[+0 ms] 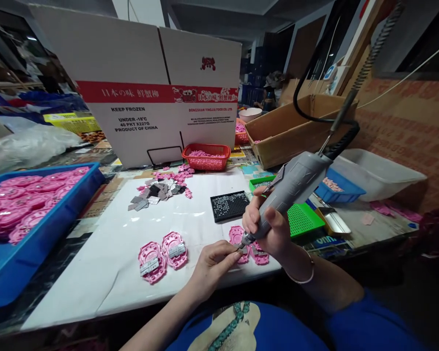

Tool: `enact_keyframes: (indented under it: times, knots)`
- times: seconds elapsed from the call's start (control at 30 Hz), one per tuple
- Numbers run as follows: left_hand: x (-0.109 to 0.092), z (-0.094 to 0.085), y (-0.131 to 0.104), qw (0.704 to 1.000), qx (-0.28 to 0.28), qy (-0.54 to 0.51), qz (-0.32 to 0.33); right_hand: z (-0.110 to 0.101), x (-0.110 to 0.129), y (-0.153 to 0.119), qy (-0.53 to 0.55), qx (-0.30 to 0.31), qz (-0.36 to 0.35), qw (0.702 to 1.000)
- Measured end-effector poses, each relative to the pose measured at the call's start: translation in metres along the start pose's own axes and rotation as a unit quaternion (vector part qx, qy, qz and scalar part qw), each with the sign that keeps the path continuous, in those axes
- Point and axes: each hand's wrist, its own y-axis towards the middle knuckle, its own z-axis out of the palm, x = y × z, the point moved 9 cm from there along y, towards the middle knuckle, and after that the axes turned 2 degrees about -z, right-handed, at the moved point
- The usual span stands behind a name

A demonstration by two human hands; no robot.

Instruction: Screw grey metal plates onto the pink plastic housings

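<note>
My right hand [269, 224] is wrapped round a grey electric screwdriver [290, 190], which hangs from a coiled cord and points down to the left. At the tip of its bit, the thumb and fingers of my left hand [214, 263] are pinched together; what they hold is too small to make out. Behind the bit lie pink plastic parts [259, 253], partly hidden by my hands. Two more pink parts [151, 262] with grey plates on them lie side by side to the left. A black tray [229, 205] of small metal pieces sits beyond my hands.
A blue tray [91, 183] of pink parts stands at the left. Grey and black plates [161, 190] lie piled before a red basket [207, 163] and a large white carton [131, 53]. Green trays [307, 219] and an open cardboard box [278, 141] are at the right.
</note>
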Motion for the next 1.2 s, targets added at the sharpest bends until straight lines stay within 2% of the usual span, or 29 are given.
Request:
enact_keyframes:
  times: [0.13, 0.27, 0.43, 0.53, 0.63, 0.87, 1.03, 1.2]
  knots:
    - [0.006, -0.004, -0.002, 1.0, -0.015, -0.023, -0.001, 0.002, 0.007, 0.002, 0.006, -0.001, -0.025, 1.0]
    - [0.009, -0.008, -0.004, 0.998, -0.046, -0.048, -0.004, 0.001, 0.007, 0.0, 0.001, -0.019, -0.01, 1.0]
    - [0.009, -0.002, -0.005, 0.997, -0.036, -0.066, -0.006, -0.001, 0.009, -0.004, -0.009, -0.025, 0.0, 1.0]
    - [0.005, 0.0, -0.006, 0.998, -0.028, -0.052, 0.027, 0.0, 0.01, -0.003, -0.011, -0.011, 0.01, 1.0]
    - [-0.003, -0.001, -0.009, 0.995, -0.036, -0.02, 0.088, 0.003, 0.009, -0.002, -0.004, 0.001, 0.02, 1.0]
    - [-0.01, -0.005, -0.017, 0.971, -0.086, 0.092, 0.201, 0.009, 0.003, -0.004, -0.022, -0.019, 0.051, 0.998]
    - [-0.01, -0.009, -0.022, 0.953, -0.115, 0.16, 0.23, 0.02, -0.003, -0.004, -0.028, 0.005, 0.067, 0.997]
    - [-0.022, -0.011, -0.029, 0.93, -0.108, 0.24, 0.255, 0.029, -0.012, -0.009, -0.033, 0.025, 0.075, 0.996]
